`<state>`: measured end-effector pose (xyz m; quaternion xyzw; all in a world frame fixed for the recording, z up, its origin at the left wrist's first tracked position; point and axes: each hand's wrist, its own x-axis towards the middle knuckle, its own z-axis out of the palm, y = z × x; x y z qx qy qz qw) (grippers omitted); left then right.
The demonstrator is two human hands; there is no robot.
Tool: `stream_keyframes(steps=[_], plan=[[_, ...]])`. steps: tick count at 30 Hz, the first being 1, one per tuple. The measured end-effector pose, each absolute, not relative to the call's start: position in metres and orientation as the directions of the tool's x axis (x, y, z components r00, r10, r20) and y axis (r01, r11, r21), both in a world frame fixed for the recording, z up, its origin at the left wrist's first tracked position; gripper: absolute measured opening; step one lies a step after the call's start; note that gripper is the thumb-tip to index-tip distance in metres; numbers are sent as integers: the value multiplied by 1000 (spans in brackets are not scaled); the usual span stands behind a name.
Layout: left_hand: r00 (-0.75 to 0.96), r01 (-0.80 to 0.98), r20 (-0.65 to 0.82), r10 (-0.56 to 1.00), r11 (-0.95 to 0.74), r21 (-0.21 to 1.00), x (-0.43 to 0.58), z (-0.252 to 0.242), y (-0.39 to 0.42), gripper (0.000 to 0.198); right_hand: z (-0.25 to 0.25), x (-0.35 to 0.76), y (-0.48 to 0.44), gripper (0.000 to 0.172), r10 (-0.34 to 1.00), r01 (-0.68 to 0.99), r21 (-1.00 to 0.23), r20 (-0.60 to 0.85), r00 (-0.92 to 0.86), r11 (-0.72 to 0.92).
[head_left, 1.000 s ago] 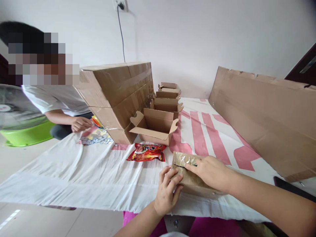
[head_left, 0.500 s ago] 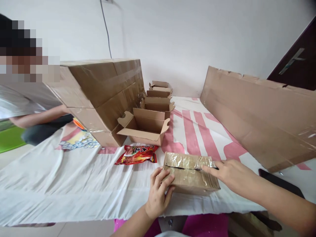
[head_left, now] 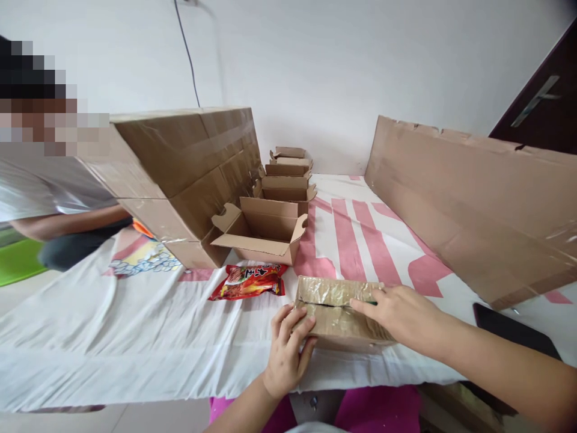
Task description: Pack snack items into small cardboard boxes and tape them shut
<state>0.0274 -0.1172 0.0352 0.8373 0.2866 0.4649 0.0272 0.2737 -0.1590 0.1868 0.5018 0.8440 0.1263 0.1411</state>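
Observation:
A small taped cardboard box (head_left: 333, 325) lies on the cloth in front of me, with a narrow dark slit running along its top. My left hand (head_left: 288, 346) grips its left end, fingers over the top and thumb at the front side. Over the right part of the slit, my right hand (head_left: 392, 310) has its fingers closed together around a small dark thing whose kind I cannot make out. Just left of the box, a shiny red food packet (head_left: 252, 281) with printed characters lies flat, touched by neither hand.
Open cardboard boxes (head_left: 261, 243) stand in a row behind the packet. A tall stack of taped cartons (head_left: 189, 162) rises at left, with a seated person (head_left: 58, 192) beyond. A large cardboard panel (head_left: 464, 204) and a dark flat device (head_left: 509, 331) are at right.
My right hand has slid left along the slit, the dark thing moving with it. My left hand keeps its place on the box. The view has shifted slightly.

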Motion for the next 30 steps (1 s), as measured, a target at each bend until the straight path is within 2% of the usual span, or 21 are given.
stream_keyframes(steps=[4, 7, 10, 14, 17, 19, 21, 24, 27, 30], plan=[[384, 452, 770, 509, -831, 324, 28, 35, -118, 39, 191, 293, -173, 59, 894, 800, 401, -163, -417, 446], [383, 447, 777, 499, -836, 316, 27, 34, -117, 38, 198, 306, -181, 66, 924, 836, 397, -112, -366, 380], [392, 449, 774, 497, -838, 310, 25, 34, -117, 39, 203, 326, -191, 53, 966, 902, 349, -48, -252, 253], [391, 438, 738, 551, -816, 377, 23, 37, -120, 48, 185, 369, -203, 38, 997, 975, 207, -11, -76, 77], [332, 425, 685, 648, -751, 505, 23, 39, -121, 62, 149, 396, -208, 40, 998, 994, 92, 1, 56, -56], [300, 420, 629, 717, -691, 588, 23, 40, -122, 63, 118, 404, -210, 43, 994, 994, 6, -11, 110, -110], [256, 399, 616, 745, -662, 634, 23, 39, -123, 51, 85, 405, -210, 46, 992, 991, -58, -35, 121, -123], [196, 320, 693, 694, -713, 623, 22, 36, -128, 28, 42, 401, -209, 46, 996, 990, -115, -39, 80, -84], [197, 249, 782, 591, -802, 544, 21, 34, -134, 16, 21, 393, -210, 41, 985, 978, -204, 155, 78, -45], [187, 230, 833, 520, -848, 478, 22, 33, -135, 13, 25, 376, -217, 46, 915, 887, -460, 373, 156, 36]])
